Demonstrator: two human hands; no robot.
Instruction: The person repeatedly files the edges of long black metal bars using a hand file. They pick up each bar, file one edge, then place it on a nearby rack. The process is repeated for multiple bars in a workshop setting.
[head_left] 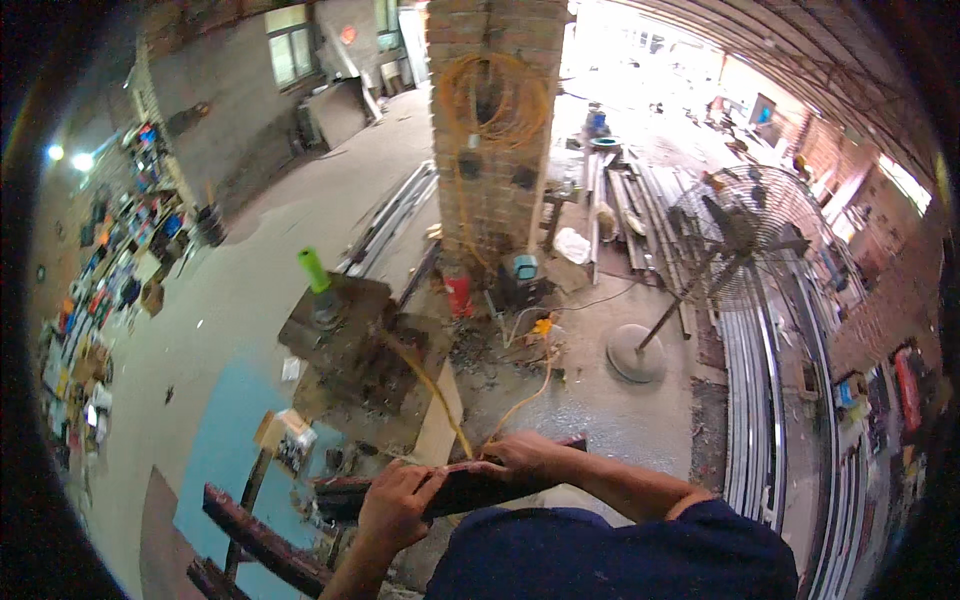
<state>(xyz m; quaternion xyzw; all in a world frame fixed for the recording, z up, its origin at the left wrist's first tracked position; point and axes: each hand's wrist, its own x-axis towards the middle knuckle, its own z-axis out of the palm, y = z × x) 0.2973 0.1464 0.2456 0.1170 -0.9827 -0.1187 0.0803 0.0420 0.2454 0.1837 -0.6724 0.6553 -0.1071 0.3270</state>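
- Near left, dark reddish bars point(265, 548) slant, apart from both hands.
- Farther off, a bright green handle point(314, 270) stands above a grimy metal plate point(365, 300).
- Near middle, the left hand point(398, 502) has bent fingers, close together, touching a dark bar point(465, 495) that lies crosswise before the torso.
- The right hand point(518, 458) curls partly over the bar's top edge; whether either hand grips firmly, I cannot tell.
- Right, a standing fan point(738, 235).

Brick pillar point(497, 205), apparently concrete floor point(235, 285)
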